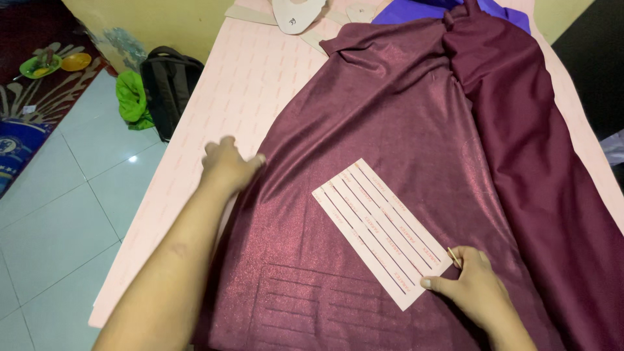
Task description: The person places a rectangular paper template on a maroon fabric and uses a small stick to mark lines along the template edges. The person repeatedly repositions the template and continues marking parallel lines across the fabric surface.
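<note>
Head view: your left hand (227, 166) lies flat, fingers spread, pressing the maroon cloth (403, 130) at its left edge on the pink surface (214, 97). Your right hand (471, 283) pinches the near corner of the slotted paper template (380, 231) lying on the cloth, a thin pin-like thing (453, 257) between its fingers. The cloth looks light, soft and slippery; hold it by the edges.

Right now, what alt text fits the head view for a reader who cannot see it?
A right hand presses a slotted pink paper template onto maroon fabric spread over a pink table, holding something small and golden. The left hand lies flat on the fabric's edge.
</note>
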Available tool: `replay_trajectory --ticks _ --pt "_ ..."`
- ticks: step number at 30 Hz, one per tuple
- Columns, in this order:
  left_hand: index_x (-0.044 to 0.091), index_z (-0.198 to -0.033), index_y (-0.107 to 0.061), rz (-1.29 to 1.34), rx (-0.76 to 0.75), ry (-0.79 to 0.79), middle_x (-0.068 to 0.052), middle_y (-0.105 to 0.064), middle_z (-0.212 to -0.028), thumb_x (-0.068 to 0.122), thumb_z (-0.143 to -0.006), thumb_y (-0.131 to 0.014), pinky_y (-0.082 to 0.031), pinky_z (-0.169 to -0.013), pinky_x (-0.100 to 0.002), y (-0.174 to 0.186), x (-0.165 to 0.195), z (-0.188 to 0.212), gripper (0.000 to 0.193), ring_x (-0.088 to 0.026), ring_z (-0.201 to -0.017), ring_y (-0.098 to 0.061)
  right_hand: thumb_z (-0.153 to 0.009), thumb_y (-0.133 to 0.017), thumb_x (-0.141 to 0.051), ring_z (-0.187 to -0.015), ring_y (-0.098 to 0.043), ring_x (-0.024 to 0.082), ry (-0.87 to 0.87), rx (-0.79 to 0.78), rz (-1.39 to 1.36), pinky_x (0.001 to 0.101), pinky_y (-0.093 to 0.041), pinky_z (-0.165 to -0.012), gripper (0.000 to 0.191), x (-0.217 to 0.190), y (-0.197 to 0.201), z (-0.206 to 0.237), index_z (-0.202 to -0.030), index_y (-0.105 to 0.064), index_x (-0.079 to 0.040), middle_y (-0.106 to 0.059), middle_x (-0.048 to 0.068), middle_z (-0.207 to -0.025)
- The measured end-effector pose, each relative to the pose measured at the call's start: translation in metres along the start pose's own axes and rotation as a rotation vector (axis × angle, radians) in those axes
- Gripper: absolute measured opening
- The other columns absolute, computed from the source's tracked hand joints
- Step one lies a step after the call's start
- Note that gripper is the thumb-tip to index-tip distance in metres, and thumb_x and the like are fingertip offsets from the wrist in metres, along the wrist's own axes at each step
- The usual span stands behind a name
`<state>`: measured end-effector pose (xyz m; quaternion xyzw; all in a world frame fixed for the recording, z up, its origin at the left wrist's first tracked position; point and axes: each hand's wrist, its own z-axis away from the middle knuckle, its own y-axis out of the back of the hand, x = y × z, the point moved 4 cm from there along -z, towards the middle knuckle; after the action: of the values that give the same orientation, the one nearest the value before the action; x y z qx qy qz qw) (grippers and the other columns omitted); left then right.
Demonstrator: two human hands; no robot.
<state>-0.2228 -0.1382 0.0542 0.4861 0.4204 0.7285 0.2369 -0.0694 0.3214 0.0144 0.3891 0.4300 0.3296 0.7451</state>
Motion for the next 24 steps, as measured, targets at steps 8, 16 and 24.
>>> replay_trajectory --ticks 8,16,24 --pt "-0.004 -0.121 -0.063 0.238 -0.129 -0.012 -0.021 -0.068 -0.106 0.033 -0.083 -0.082 -0.053 -0.087 -0.043 -0.035 -0.047 0.052 0.057 -0.034 -0.098 -0.067 -0.063 -0.094 -0.028 -0.098 -0.073 0.026 0.032 -0.050 -0.079 0.0413 -0.057 -0.089 0.064 0.009 -0.006 0.008 -0.108 -0.060 0.001 -0.072 0.016 -0.103" --pt "0.004 -0.102 -0.060 0.163 0.314 -0.151 -0.012 -0.066 -0.091 0.009 -0.085 -0.071 -0.051 -0.078 -0.042 -0.008 -0.079 0.084 0.021 -0.026 -0.084 -0.061 -0.087 -0.076 -0.008 -0.074 -0.065 0.013 0.050 0.377 -0.584 0.0248 -0.051 -0.067 0.043 0.095 -0.009 0.035 -0.123 -0.058 0.007 -0.071 0.011 -0.089" --pt "0.007 -0.115 -0.067 0.015 -0.048 -0.981 -0.015 -0.058 -0.137 0.030 -0.095 -0.062 -0.035 -0.119 -0.050 -0.065 0.020 0.199 0.030 -0.032 -0.136 -0.051 -0.093 -0.070 -0.008 -0.067 -0.061 0.012 -0.100 0.365 -0.579 0.0275 -0.049 -0.065 0.036 0.110 -0.004 0.033 -0.124 -0.064 0.008 -0.070 0.008 -0.085"
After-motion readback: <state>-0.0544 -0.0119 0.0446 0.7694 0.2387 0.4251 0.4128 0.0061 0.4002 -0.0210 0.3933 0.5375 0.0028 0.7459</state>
